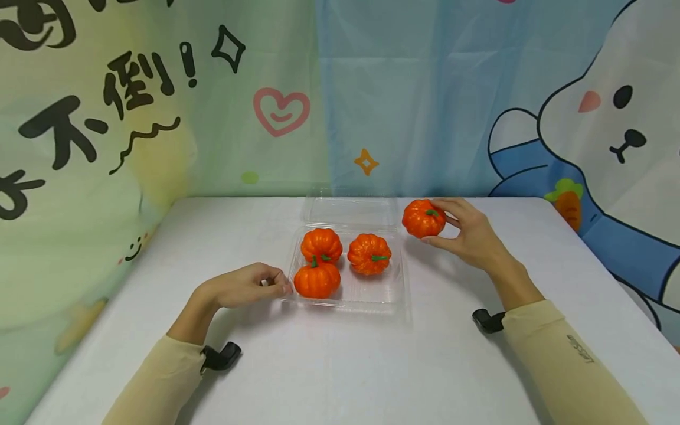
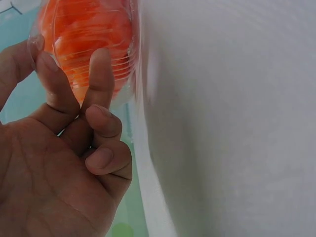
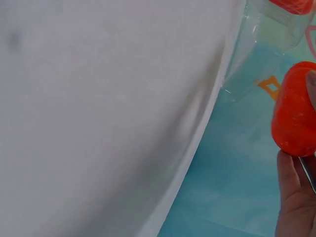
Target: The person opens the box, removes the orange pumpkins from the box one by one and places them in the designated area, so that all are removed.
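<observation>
Between thumb and fingers my right hand [image 1: 467, 233] grips a small orange toy pumpkin [image 1: 423, 218] with a green stem, held up beside the box's right edge. The right wrist view shows that pumpkin [image 3: 295, 116] at its right edge, fingertips [image 3: 285, 160] against its underside. A clear plastic box [image 1: 372, 295] stands mid-table, its lid [image 1: 347, 211] folded back. Inside lie three similar pumpkins: back left [image 1: 321, 245], front left [image 1: 317, 280] and right [image 1: 369, 254]. My left hand [image 1: 247, 286] pinches the box's front left corner; in the left wrist view its other fingers [image 2: 101, 158] are curled.
A white-covered table [image 1: 340, 366] carries everything. Behind it hangs a printed curtain [image 1: 414, 106] with cartoon figures and writing, close to the table's back edge. Black wrist mounts [image 1: 222, 356] stick out at both sleeves, low over the table.
</observation>
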### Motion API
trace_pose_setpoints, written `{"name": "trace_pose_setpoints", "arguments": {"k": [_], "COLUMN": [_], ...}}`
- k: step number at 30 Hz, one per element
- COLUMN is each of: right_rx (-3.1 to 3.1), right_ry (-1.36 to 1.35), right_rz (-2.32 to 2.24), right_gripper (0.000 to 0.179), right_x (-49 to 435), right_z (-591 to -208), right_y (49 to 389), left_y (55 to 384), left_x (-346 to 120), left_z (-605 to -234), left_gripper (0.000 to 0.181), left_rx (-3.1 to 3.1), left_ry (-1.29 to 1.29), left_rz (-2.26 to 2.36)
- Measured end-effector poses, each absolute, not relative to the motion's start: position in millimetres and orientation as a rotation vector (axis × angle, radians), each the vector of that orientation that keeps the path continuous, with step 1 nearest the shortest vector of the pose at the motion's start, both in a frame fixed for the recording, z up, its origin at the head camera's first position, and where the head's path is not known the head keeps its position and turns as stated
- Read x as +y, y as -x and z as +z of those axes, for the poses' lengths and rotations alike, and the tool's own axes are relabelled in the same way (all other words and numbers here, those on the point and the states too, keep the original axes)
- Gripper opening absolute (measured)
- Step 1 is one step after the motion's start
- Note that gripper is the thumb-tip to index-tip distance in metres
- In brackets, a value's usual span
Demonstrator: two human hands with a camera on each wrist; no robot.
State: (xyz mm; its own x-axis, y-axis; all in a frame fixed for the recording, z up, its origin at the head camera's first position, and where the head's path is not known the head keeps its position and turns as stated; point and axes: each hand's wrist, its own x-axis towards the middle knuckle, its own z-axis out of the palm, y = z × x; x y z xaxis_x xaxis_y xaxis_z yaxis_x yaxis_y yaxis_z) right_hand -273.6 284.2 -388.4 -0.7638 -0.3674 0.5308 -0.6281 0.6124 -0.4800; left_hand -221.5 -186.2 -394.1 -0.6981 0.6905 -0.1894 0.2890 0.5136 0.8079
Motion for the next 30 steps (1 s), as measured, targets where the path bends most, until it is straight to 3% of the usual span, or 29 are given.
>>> {"name": "trace_pose_setpoints", "arguments": {"k": [11,30], "right_rx": [-2.507,-2.713], "right_ry": [-0.734,-0.523], "right_rz": [0.913,0.913], "right_gripper": [0.072,0.068], "right_x": [284.7,285.2], "right_z": [-393.8,-395.2], "right_y": [286.2,301.8], "left_y": [221.9,220.5], "left_x": [-185.4,-185.9], "left_z": [-395.7,-394.4], "left_gripper": [0.024,0.036], "left_rx": [2.237,2.213], "left_ry": [-0.8,-0.79], "left_rz": [1.094,1.074]}}
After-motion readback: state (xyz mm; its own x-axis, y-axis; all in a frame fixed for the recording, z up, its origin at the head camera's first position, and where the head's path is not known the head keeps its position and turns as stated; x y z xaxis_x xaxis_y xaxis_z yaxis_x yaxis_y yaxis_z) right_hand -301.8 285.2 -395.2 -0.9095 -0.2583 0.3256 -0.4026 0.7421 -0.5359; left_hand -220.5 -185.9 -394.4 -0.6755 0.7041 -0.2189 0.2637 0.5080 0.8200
